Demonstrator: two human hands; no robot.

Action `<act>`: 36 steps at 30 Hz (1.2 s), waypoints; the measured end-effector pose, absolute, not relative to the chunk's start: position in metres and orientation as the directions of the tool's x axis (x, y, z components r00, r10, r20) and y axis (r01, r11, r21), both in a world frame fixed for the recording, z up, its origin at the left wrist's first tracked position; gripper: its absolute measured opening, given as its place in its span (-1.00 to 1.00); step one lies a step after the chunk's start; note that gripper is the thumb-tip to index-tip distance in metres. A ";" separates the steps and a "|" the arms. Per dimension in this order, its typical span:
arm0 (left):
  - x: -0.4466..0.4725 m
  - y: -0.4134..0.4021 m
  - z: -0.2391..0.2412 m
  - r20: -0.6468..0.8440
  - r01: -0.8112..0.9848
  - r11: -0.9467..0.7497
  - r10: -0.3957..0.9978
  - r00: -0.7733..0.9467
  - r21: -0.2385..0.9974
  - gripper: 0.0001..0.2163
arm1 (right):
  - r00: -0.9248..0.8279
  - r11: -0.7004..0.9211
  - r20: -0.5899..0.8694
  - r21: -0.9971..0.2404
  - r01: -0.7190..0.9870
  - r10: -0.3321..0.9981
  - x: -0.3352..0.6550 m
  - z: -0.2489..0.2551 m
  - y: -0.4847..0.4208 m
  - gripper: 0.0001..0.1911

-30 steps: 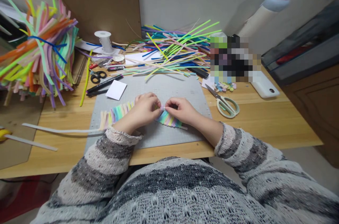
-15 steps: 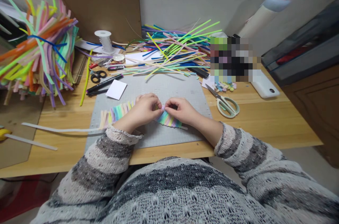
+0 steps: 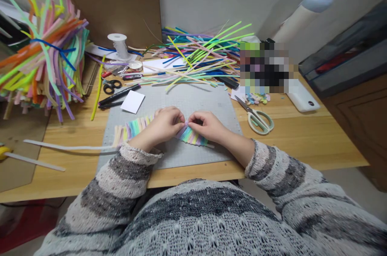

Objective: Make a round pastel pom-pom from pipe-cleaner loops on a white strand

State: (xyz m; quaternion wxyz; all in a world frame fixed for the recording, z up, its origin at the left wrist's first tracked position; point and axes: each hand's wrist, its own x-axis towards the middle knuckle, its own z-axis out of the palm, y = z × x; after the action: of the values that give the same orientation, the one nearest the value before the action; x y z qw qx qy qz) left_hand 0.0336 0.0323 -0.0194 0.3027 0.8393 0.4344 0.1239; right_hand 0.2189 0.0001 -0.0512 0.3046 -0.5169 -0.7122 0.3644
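The fringe of coloured pipe cleaners (image 3: 193, 136) was laid across the grey mat (image 3: 217, 105), one part to the left of the grip, partly hidden by the left forearm, the other spread just below and to the right. Its upper edge was pinched between thumb and finger by the left hand (image 3: 166, 125), and a like pinch was made just beside it by the right hand (image 3: 208, 125). Exactly which strand was caught between the fingertips could not be told. Over the last second very little had been changed: the fingertips seemed to have been brought slightly closer together, while both wrists had been kept in place. From this it was judged that close work was being done at one spot on the edge. Beyond the grip to its left, the white card (image 3: 133, 102) was left untouched, as were the green-handled scissors (image 3: 251, 113) off to its right. Farther beyond the grip, loose pipe cleaners (image 3: 196, 55) were heaped.
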 end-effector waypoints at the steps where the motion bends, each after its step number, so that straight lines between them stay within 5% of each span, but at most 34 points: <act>1: 0.034 0.032 -0.019 -0.060 0.659 -0.430 0.809 0.584 0.617 -0.92 | -0.282 0.204 0.060 -0.831 0.517 0.958 0.219 -0.051 0.000 -0.90; 36: 0.036 0.028 -0.018 0.092 0.652 -0.551 0.796 0.599 0.521 -0.93 | -0.336 0.262 0.067 -0.771 0.580 0.940 0.216 -0.048 0.001 -0.88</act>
State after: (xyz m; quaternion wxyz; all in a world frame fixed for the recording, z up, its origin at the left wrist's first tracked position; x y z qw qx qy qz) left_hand 0.0359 0.0280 -0.0183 0.2229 0.8658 0.4180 0.1609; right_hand 0.2156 0.0007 -0.0478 0.2709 -0.5087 -0.7468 0.3319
